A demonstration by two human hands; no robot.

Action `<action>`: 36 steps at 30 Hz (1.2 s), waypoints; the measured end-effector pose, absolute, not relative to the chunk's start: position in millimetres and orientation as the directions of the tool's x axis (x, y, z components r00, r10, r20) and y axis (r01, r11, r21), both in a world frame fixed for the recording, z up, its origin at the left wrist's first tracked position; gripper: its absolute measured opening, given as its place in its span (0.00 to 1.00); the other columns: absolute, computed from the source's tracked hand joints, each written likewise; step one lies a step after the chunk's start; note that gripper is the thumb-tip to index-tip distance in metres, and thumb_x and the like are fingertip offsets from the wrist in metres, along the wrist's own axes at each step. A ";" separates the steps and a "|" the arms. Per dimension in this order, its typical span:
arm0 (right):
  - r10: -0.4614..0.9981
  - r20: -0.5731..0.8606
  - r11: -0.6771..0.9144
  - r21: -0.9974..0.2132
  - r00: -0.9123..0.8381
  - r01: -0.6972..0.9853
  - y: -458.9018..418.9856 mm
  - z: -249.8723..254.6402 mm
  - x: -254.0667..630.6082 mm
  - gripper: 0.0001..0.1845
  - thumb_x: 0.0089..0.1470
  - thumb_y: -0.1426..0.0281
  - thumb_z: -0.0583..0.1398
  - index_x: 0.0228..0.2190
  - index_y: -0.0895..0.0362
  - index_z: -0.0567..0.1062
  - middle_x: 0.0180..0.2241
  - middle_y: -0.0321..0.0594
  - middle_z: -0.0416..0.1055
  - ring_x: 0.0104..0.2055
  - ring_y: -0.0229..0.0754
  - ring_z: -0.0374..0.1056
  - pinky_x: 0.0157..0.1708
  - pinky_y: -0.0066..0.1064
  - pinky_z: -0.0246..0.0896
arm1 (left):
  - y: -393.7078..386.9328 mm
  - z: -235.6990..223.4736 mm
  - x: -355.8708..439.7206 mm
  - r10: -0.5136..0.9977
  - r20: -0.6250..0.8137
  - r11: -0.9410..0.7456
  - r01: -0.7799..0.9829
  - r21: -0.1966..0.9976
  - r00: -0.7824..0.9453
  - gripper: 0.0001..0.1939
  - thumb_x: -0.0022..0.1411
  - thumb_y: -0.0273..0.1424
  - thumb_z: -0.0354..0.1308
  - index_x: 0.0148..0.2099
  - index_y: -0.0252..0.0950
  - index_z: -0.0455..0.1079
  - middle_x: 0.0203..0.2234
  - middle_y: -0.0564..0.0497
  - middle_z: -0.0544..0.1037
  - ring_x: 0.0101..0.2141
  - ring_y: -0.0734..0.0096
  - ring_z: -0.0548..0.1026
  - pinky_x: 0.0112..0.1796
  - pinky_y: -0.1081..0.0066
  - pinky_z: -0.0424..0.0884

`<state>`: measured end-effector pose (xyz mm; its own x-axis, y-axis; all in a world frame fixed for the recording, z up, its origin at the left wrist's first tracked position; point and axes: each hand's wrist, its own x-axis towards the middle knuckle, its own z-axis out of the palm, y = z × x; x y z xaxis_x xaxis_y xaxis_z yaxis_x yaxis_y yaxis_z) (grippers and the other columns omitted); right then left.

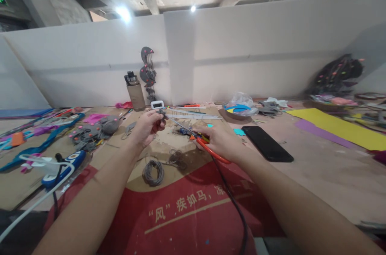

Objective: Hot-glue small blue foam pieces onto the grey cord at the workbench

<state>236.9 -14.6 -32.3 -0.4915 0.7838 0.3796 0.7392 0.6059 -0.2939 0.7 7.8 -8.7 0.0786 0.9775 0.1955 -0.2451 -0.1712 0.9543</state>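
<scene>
My left hand [149,126] pinches a small dark grey piece [162,113] between thumb and fingertips. My right hand [215,140] is closed around a red-handled tool [213,152] with a long, thin metal tip. That tip points left and reaches the grey piece or lies just beside it. Whether the tool is scissors or pliers I cannot tell. Below the hands, a coil of grey cord [153,173] rests on the cardboard, with looser loops [177,159] beside it. Small dark and orange bits lie behind the tool, partly covered by my right hand.
A black phone [267,143] lies right of my right hand. Farther back stand a bottle [135,92], a small white clock [157,104] and a bowl [239,116]. Grey pieces with pink dots [93,130] and a blue-white power strip [63,169] are leftward. A black cable [230,192] crosses the red board.
</scene>
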 end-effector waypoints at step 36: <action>0.796 0.387 0.597 -0.377 -0.466 0.708 -18.5 -29.3 232.7 0.21 0.52 0.68 0.58 0.48 0.54 0.74 0.45 0.41 0.75 0.46 0.46 0.71 0.43 0.32 0.65 | 5.8 -2.8 2.0 0.992 0.119 -0.091 -0.400 0.912 0.046 0.04 0.44 0.22 0.57 0.27 0.30 0.67 0.21 0.48 0.75 0.20 0.78 0.70 0.23 0.78 0.67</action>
<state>232.7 -18.5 -29.3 -0.4655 0.7961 0.3867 0.7078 0.5972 -0.3774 2.0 5.8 -2.8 0.0459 0.9918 0.1190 -0.3999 -0.0909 0.9120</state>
